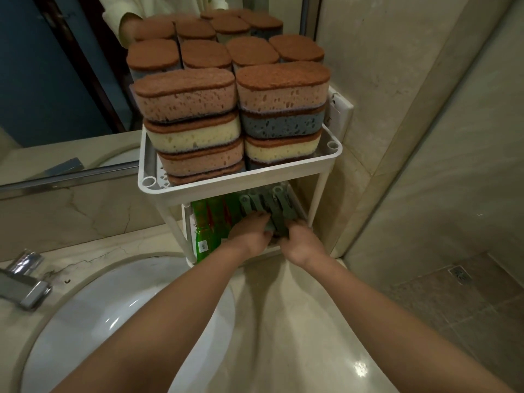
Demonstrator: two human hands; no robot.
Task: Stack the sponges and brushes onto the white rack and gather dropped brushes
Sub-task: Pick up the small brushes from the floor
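Note:
A white two-tier rack (286, 173) stands on the counter beside the sink. Its top tray carries stacks of brown-topped sponges (185, 120) in pink, yellow and grey. On the lower shelf lie grey-green brushes (279, 207) side by side, with green packets (208, 222) to their left. My left hand (249, 232) reaches into the lower shelf and rests on the near ends of the brushes. My right hand (302, 241) is beside it, fingers curled around the near end of a brush. The brush heads under my hands are hidden.
A white sink basin (113, 313) lies at the lower left with a chrome tap (24, 282) at its edge. A mirror (56, 80) behind the rack doubles the sponges. A wall socket (341, 104) sits right of the rack. The tiled floor with a drain (459, 275) is at the right.

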